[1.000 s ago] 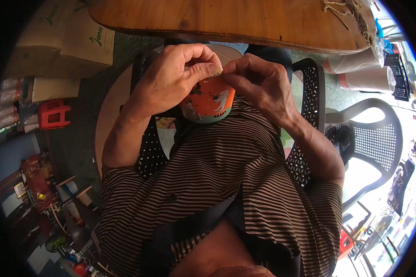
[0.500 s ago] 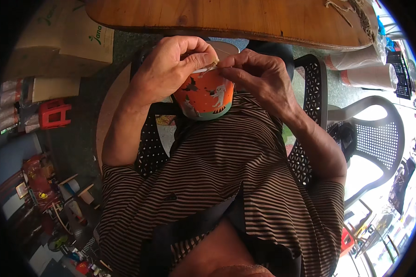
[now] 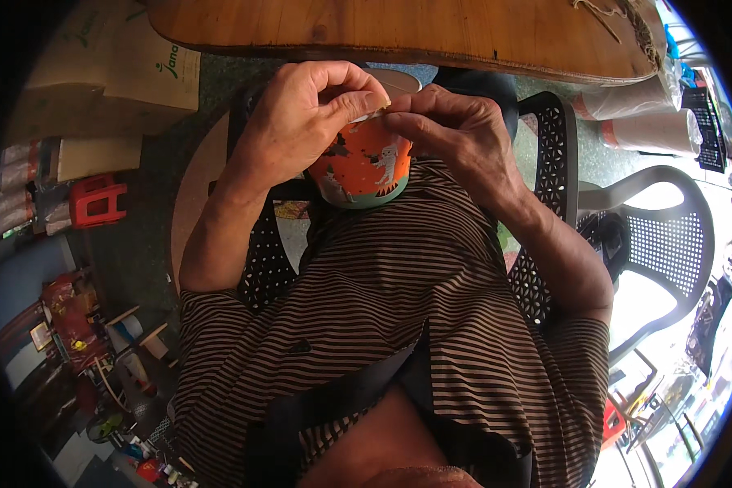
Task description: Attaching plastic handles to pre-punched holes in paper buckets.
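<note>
Cup: an orange paper cup with a pale green base band and small printed figures, held up in front of the person's chest, just below the near edge of the worktop; it tilts slightly, its rim toward the worktop.
Cup rim: a pale lid or seal shows above the cup, mostly hidden by the fingers; which of the two it is cannot be told.
Left hand: the left hand wraps over the cup's upper left side, fingers curled, thumb and forefinger pinched together at the rim on what seems to be a small tab.
Right hand: the right hand lies against the cup's upper right side, fingers bent, fingertips meeting those of the left hand at the rim.
Shirt: a brown and black striped shirt is directly below the cup, touching its base.
Chair under the person: a black perforated plastic chair shows on both sides of the cup, behind the forearms.
Second chair: a grey mesh-backed chair stands well to the right of the cup.
Cardboard box: a tan box sits on the floor far to the cup's left.
Stool: a small red stool stands left of the cup, below the box.
Stacked cups: white paper cup stacks lie to the cup's right, beyond the worktop's end.
</note>
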`<state>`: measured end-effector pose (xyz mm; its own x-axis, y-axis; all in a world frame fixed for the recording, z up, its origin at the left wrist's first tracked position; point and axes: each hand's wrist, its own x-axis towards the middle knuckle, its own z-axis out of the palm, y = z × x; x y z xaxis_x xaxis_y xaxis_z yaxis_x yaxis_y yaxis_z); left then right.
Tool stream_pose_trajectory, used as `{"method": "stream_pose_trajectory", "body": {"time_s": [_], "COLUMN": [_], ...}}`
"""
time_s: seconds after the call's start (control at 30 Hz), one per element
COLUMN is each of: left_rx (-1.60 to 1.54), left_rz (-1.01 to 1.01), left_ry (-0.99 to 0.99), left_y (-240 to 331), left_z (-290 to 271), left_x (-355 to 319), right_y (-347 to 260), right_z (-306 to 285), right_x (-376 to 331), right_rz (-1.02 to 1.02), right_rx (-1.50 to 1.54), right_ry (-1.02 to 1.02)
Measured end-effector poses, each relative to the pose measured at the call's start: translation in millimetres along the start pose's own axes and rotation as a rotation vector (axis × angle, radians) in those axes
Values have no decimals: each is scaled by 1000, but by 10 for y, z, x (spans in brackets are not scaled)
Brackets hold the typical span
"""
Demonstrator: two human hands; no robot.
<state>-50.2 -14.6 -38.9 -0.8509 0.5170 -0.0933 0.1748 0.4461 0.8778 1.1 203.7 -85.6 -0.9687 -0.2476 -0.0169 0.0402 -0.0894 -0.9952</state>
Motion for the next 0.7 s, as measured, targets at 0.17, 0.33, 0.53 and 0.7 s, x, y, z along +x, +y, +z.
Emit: {"method": "stream_pose_trajectory", "body": {"time_s": [0.17,0.33,0.53,0.7], "left_rx": [35,81,75,9], "left_rz": [107,133,84,86], "left_ry": [77,129,72,41], "left_y": [-42,20,17,19], "left_z": [88,156,122,90], "left_x": [-1,-9,-31,-19], "right_y": [-37,-48,-41,-8], "right_z": [14,20,18,-16], "right_x": [5,5,0,5], "right_rz": [87,162,169,180], "right_rx": [93,147,155,110], "right_ry": [8,52,43,5]}}
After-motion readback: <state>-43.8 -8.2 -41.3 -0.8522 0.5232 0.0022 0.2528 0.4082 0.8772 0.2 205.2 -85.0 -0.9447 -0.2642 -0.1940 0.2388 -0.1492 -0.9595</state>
